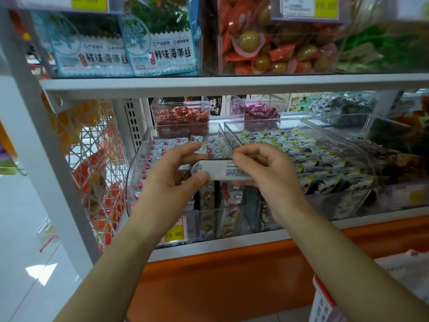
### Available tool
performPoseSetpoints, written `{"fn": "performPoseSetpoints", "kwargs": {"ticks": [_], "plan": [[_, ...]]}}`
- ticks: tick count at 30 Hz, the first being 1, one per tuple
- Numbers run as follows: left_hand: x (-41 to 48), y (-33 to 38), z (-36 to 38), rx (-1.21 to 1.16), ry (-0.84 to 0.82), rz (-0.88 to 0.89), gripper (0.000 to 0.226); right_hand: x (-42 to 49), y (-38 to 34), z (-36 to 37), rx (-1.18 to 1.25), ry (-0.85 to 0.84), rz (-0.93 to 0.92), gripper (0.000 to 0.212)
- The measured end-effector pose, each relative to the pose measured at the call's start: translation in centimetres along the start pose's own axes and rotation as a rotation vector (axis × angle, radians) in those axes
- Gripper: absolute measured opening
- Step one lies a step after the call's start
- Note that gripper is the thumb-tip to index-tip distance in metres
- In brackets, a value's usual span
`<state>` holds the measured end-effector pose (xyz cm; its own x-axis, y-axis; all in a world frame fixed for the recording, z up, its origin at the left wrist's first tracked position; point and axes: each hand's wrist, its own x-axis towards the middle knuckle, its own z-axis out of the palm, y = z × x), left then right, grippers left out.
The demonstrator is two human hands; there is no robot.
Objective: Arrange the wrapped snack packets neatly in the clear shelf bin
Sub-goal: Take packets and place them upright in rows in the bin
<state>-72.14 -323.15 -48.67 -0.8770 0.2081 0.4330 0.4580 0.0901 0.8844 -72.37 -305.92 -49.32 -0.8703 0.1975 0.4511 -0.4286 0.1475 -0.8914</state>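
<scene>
Both my grips are closed on 1 white wrapped snack packet (pixel 220 169) with small black print on its back. My left grip (pixel 169 180) pinches its left end between thumb and fingers, and my right grip (pixel 267 173) pinches its right end. The packet hangs roughly level just above the front part of the clear plastic shelf bin (pixel 132 180), not yet set down.

Inside that bin lie matching packets printed with red balloons and white clouds (pixel 162 145), flat toward the back. Others stand on edge (pixel 228 201) just behind the bin's front wall. Just right of the bin sits a second clear bin (pixel 368 163) of yellow-and-black packets. Below the bin's front is a yellow price tag (pixel 174 233).

I see 3 ways this could go wrong:
- Each grip holds only a thin wrapper end, so a slack pinch could drop the packet over the front wall.
- Drifting right would land it in the second bin.
- Pressing down hard near the front could topple the standing packets and spoil the row.

The packet's printed back also faces me, so laid this way it would likely not match the others.
</scene>
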Motion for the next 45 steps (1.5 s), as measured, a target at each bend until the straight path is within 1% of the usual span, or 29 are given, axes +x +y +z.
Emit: {"fn": "performPoseSetpoints", "kwargs": {"ticks": [5, 7, 9, 10, 11, 13, 15, 16, 17, 19, 20, 21, 24, 26, 28, 31, 33, 36, 39, 42, 45], "plan": [[-0.2, -0.1, 0.6, 0.069, -0.066, 0.031, 0.046, 0.1, 0.2, 0.1, -0.061, 0.13, -0.009, 0.013], [-0.2, -0.1, 0.8, 0.071, -0.058, 0.046, 0.044, 0.2, 0.2, 0.1, -0.049, 0.134, 0.016, 0.011], [0.0, -0.2, 0.8, 0.002, -0.011, 0.027, 0.038, 0.3, 0.1, -0.2, 0.059, 0.054, 0.064, 0.005], [0.2, -0.3, 0.7, -0.036, 0.028, -0.001, 0.035, 0.3, 0.0, -0.4, 0.136, -0.017, 0.095, 0.006], [0.4, -0.4, 0.6, -0.069, 0.068, -0.035, 0.032, 0.3, 0.0, -0.6, 0.178, -0.083, 0.112, 0.014], [0.6, -0.7, 0.5, -0.115, 0.112, -0.1, 0.028, 0.3, 0.2, -0.8, 0.134, -0.159, 0.104, 0.026], [0.8, -1.0, 0.6, -0.078, 0.124, -0.124, 0.024, 0.2, 0.4, -0.8, 0.097, -0.13, 0.08, 0.026], [1.0, -1.3, 0.7, 0.002, 0.135, -0.112, 0.022, 0.3, 0.5, -0.8, 0.106, -0.08, 0.08, 0.025], [1.1, -1.7, 0.7, 0.156, 0.145, -0.08, 0.022, 0.4, 0.7, -0.8, 0.114, -0.017, 0.082, 0.023], [1.5, -2.7, 0.5, 0.64, 0.114, 0.011, 0.032, 0.7, 0.9, -1.1, 0.099, 0.103, 0.073, 0.023], [1.5, -3.1, 0.5, 0.848, 0.071, 0.047, 0.039, 0.8, 0.9, -1.2, 0.085, 0.141, 0.058, 0.023], [1.4, -3.4, 0.6, 0.99, 0.019, 0.051, 0.044, 0.9, 1.0, -1.4, 0.072, 0.165, 0.041, 0.022], [1.1, -4.5, 1.1, 1.217, -0.129, 0.005, 0.047, 1.0, 1.1, -1.4, 0.045, 0.198, 0.02, 0.019], [1.0, -4.9, 1.3, 1.3, -0.17, 0.018, 0.048, 1.1, 1.2, -1.3, 0.018, 0.207, 0.011, 0.02], [1.0, -4.8, 1.3, 1.3, -0.176, 0.021, 0.047, 1.1, 1.1, -1.2, 0.005, 0.202, 0.002, 0.02], [0.9, -4.7, 1.1, 1.228, -0.159, 0.012, 0.043, 1.0, 1.0, -0.9, -0.036, 0.177, -0.016, 0.021], [0.8, -4.7, 0.9, 1.21, -0.16, -0.004, 0.045, 1.0, 0.9, -0.8, -0.07, 0.172, -0.021, 0.019], [0.6, -4.9, 0.8, 1.272, -0.183, 0.005, 0.053, 0.9, 0.7, -0.5, -0.092, 0.177, -0.026, 0.018], [0.7, -5.0, 0.8, 1.3, -0.196, 0.006, 0.051, 0.7, 0.6, -0.3, -0.11, 0.181, -0.026, 0.023], [0.7, -4.9, 0.9, 1.26, -0.19, 0.0, 0.047, 0.7, 0.5, -0.3, -0.105, 0.186, -0.018, 0.023], [0.8, -5.0, 0.8, 1.163, -0.161, 0.004, 0.042, 0.7, 0.7, -0.3, -0.098, 0.184, -0.035, 0.02]]}}
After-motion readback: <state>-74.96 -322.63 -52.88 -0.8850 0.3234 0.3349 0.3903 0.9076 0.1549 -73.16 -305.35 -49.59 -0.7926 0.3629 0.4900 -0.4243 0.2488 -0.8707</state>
